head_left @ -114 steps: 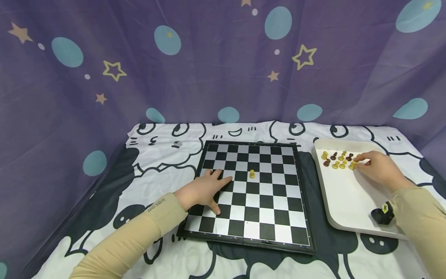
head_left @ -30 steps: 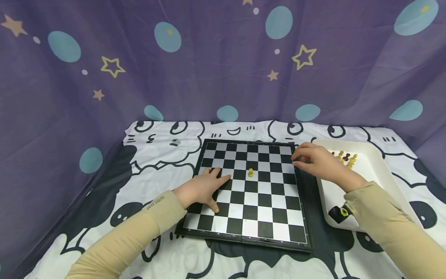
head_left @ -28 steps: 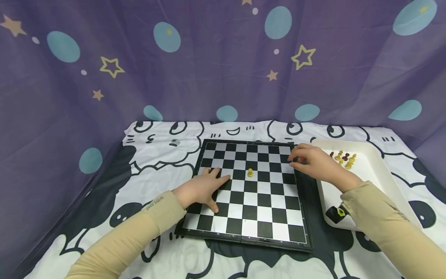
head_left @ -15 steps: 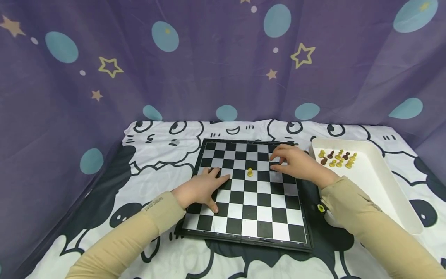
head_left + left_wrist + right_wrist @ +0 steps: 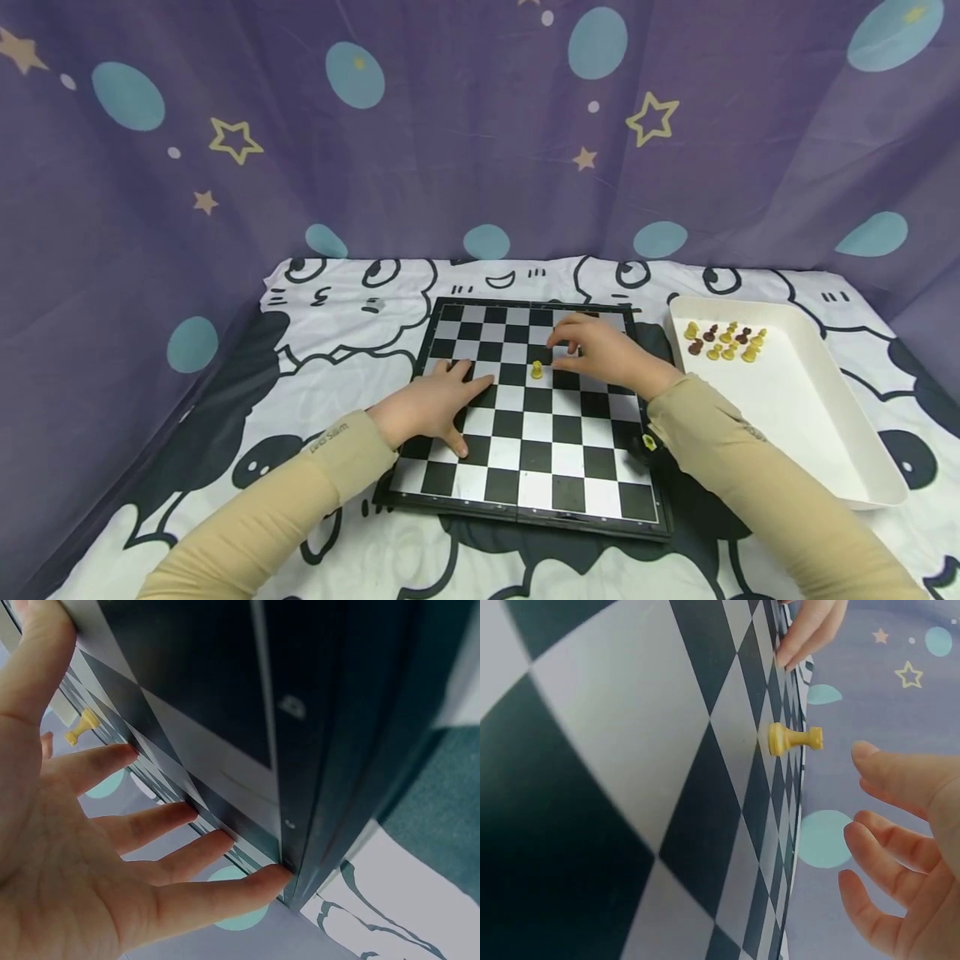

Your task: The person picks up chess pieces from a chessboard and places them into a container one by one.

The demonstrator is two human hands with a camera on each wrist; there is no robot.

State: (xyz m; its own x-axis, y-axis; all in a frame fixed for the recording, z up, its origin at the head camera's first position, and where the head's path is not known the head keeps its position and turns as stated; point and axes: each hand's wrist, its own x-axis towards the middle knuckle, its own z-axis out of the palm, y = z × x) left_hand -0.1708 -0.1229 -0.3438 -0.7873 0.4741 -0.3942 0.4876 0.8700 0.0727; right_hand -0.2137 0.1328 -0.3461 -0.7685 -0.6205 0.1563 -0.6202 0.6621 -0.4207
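Note:
A black-and-white chessboard lies flat on the cloth. On it, near the middle, a yellow rook stands upright; its notched top shows in the right wrist view. My left hand rests on the board's left side with fingers spread, tips touching the surface in the left wrist view. Just right of the rook hovers my right hand. Its thumb and fingers are apart and loosely bent, with nothing between them; in the right wrist view the thumb is close to the rook without touching it.
A white tray stands right of the board, with several yellow and dark red chess pieces grouped at its far end. A small black device hangs under my right cuff, over the board's right edge. A purple patterned curtain rises behind.
My right hand has moved left from the pieces in the tray, across the board's right edge, to beside the rook. My left hand and the rook have stayed in place.

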